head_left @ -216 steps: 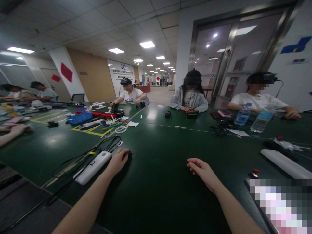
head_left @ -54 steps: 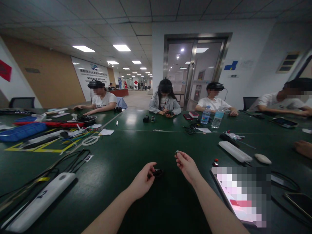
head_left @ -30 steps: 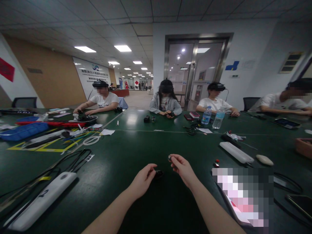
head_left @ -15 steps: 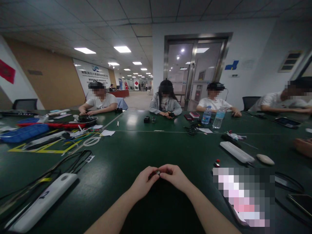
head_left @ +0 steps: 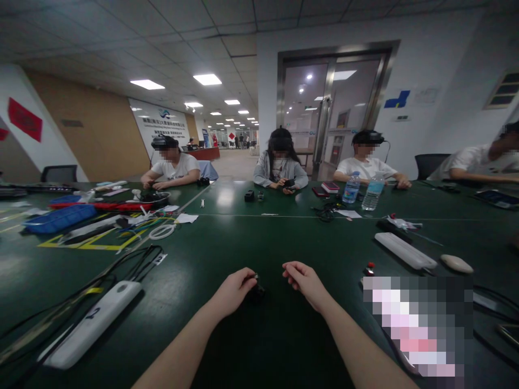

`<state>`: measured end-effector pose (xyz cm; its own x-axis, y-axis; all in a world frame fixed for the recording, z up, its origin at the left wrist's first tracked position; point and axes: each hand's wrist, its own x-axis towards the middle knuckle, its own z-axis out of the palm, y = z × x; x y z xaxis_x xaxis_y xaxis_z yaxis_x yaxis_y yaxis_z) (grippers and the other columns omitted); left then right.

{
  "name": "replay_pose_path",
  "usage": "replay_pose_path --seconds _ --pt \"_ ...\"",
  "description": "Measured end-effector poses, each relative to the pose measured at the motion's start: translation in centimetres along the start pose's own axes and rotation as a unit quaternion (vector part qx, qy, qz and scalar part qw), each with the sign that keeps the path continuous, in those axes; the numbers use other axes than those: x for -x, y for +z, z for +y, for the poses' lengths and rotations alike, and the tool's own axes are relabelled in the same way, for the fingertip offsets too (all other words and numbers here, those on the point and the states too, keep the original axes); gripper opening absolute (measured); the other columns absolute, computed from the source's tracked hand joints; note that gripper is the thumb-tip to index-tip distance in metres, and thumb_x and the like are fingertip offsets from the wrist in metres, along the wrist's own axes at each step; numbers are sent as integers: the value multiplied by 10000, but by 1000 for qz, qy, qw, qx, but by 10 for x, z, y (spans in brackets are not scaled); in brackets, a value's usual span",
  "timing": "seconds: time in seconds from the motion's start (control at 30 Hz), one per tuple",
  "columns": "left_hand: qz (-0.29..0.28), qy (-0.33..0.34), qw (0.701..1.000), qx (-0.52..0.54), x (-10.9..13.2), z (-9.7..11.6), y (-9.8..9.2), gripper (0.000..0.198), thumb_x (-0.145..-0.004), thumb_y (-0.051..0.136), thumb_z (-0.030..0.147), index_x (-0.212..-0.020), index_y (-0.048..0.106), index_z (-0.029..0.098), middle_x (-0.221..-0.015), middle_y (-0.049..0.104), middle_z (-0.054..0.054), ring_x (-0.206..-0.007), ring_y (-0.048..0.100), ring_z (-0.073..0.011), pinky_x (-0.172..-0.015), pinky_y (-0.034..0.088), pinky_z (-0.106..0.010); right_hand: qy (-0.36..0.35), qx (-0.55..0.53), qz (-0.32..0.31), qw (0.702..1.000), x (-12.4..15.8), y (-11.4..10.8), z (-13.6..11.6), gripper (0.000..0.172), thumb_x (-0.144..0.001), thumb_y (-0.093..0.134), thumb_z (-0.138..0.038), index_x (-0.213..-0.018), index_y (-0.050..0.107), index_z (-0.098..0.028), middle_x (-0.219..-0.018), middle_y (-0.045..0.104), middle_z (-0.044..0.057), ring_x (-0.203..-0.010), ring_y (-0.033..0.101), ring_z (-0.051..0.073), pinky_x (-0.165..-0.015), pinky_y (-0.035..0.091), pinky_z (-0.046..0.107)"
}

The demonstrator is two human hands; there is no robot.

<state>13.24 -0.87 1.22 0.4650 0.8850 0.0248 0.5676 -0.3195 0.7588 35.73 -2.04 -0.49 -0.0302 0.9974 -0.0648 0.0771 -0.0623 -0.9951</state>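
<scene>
My left hand point(head_left: 234, 290) is closed, thumb and fingers pinching a small black object point(head_left: 258, 292) just above the dark green table point(head_left: 211, 243). A small shiny bit shows by the fingertips; the object's kind is too dark to make out. To the right, apart from it, my right hand point(head_left: 305, 281) hangs over the table with thumb and fingers curled together. Whatever those fingers hold, if anything, is hidden.
A white power strip point(head_left: 95, 321) with cables lies at left, near a blue tray point(head_left: 60, 219). At right are another white strip point(head_left: 404, 251), a computer mouse point(head_left: 457, 263) and a blurred-out device point(head_left: 413, 324). Water bottles point(head_left: 372, 193) stand farther back. Several people sit across the table.
My hands were together, fingertips meeting at a small object. Now they are apart; my right hand has moved right and up, and the black object shows below my left fingers. The view has shifted slightly left.
</scene>
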Motion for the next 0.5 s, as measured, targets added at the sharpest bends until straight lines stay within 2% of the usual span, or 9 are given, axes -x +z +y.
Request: replay_pose_path --seconds 0.1,0.23,0.33,0.4,0.5 --pt "28 -36 999 -23 3 -17 -23 324 -807 350 402 -988 528 201 -882 611 -16 -768 562 -137 -686 417 -250 10 0 -18 1000 1 -2 -2 279 -744 508 -407 -899 609 -198 -794 591 32 -642 505 129 -533 403 253" --pt "86 -77 989 -95 20 -49 -64 326 -786 366 417 -983 533 217 -889 626 -17 -802 574 -162 -697 414 -261 23 2 -24 999 4 -2 -9 260 -754 501 -380 -910 609 -203 -807 588 31 -661 506 132 -561 415 258" --pt "161 -135 967 -148 41 -76 -94 331 -775 363 416 -963 537 206 -881 634 -35 -813 583 -188 -709 416 -284 27 4 -28 999 4 -1 -11 256 -755 500 -373 -913 608 -203 -806 586 31 -666 506 137 -572 421 264" --pt "211 -155 952 -159 55 -91 -107 332 -762 372 413 -946 540 194 -891 636 -45 -835 586 -196 -733 419 -289 26 6 -30 999 4 -1 -11 265 -753 500 -380 -918 608 -202 -806 589 33 -661 506 138 -569 419 264" --pt "280 -177 933 -141 73 -104 -115 350 -740 384 417 -925 541 165 -857 641 -60 -822 592 -201 -725 430 -291 32 14 -26 999 2 -2 -8 299 -744 502 -410 -932 605 -202 -800 593 34 -648 503 138 -556 417 263"
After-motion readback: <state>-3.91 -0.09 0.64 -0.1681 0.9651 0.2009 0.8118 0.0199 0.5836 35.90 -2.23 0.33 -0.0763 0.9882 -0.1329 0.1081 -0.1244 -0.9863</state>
